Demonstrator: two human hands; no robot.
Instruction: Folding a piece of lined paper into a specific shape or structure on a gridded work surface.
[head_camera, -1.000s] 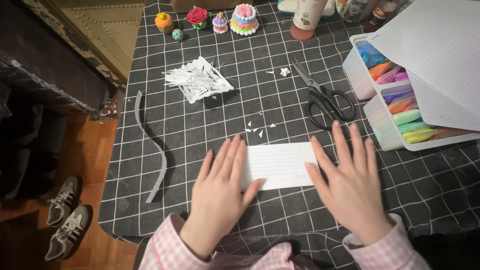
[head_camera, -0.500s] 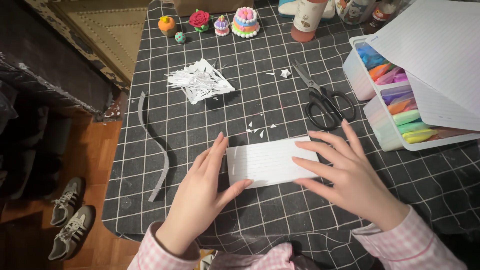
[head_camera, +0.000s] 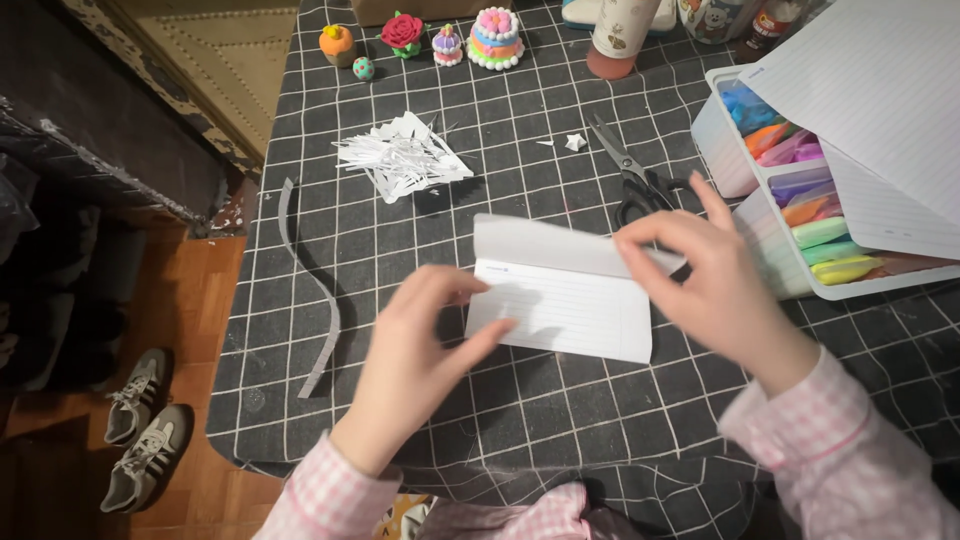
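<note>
Down on the black grid-patterned worktop (head_camera: 560, 420), a folded sheet of lined white paper (head_camera: 560, 305) sits right in the middle, its top flap lifted along the crease. Right hand (head_camera: 715, 290) is up at the paper's upper right corner, fingers (head_camera: 650, 235) pinched shut on the edge of that flap. Left hand (head_camera: 420, 345) is at the paper's left side, fingers loosely curled and partly spread, one fingertip pressing the lower sheet near its left edge, nothing gripped.

Just beyond the right hand lie black-handled scissors (head_camera: 630, 175), blades pointing away. Further left, a pile of white paper clippings (head_camera: 400, 158) is heaped on the cloth, and a long grey strip (head_camera: 315, 290) curves down near the worktop's left edge. Along the far edge stand small clay models: an orange one (head_camera: 337, 42), a red rose (head_camera: 403, 32) and a tiered cake (head_camera: 496, 38). To the right, a white box of coloured clay packs (head_camera: 800, 215) is open, with lined paper sheets (head_camera: 880, 110) resting over it. Grey trainers (head_camera: 140, 430) lie on the wooden floor at the left.
</note>
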